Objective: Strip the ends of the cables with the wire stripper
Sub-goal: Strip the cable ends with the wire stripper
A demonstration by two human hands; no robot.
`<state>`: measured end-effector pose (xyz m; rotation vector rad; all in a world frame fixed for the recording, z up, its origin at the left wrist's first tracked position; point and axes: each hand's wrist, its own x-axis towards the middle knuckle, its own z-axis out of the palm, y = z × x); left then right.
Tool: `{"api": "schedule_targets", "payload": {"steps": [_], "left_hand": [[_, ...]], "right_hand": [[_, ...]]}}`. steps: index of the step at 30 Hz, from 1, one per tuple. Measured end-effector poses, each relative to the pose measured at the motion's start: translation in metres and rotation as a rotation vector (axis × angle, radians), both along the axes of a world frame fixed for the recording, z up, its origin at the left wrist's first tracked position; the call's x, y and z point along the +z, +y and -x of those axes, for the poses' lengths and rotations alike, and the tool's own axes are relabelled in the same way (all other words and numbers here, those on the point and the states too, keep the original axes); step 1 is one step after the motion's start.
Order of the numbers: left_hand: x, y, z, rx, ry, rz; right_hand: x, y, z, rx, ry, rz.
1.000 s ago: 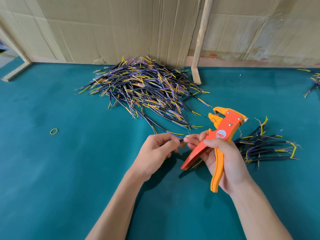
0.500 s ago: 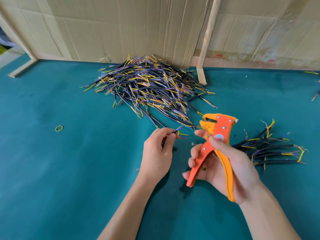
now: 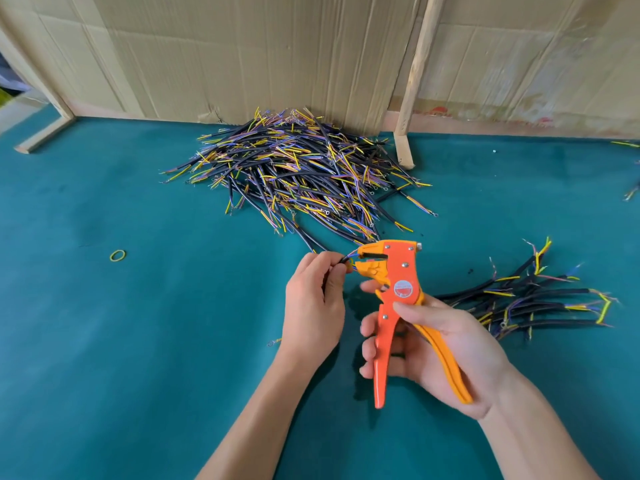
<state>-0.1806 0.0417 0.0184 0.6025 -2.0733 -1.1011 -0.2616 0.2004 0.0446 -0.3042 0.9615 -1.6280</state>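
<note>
Meanwhile, a rubber band (image 3: 117,255) lies alone far left on the green table (image 3: 104,341). My left hand (image 3: 313,306) pinches one cable (image 3: 346,260), its coloured ends poking into the open mouth of the wire stripper (image 3: 398,299) — my right hand (image 3: 446,344) wraps the spread handles, not yet squeezed. If the cable sits too deep or crooked, I'd judge the blades could nick the strands. Behind, the big cable pile (image 3: 294,174) crowds the cardboard wall (image 3: 277,53); a smaller bundle (image 3: 530,303) lies right — open room remains near me.
</note>
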Motion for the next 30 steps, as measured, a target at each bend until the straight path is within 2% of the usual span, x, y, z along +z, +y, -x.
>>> {"api": "schedule_targets", "payload": {"steps": [8, 15, 21, 27, 30], "left_hand": [[-0.001, 0.000, -0.001, -0.049, 0.014, 0.009], [-0.001, -0.001, -0.001, -0.091, 0.021, -0.112], [0.004, 0.003, 0.000, -0.093, 0.008, -0.143], [0.008, 0.007, -0.002, -0.122, -0.001, -0.130], [0.009, 0.010, -0.003, -0.171, -0.015, -0.084]], "right_hand": [[-0.005, -0.003, 0.003, -0.039, 0.029, -0.052], [-0.004, -0.003, 0.000, 0.020, -0.030, -0.034], [-0.001, -0.001, -0.001, 0.059, 0.016, -0.037], [-0.002, -0.004, -0.001, -0.031, 0.031, 0.013], [-0.001, -0.007, -0.001, -0.182, 0.017, 0.078]]}}
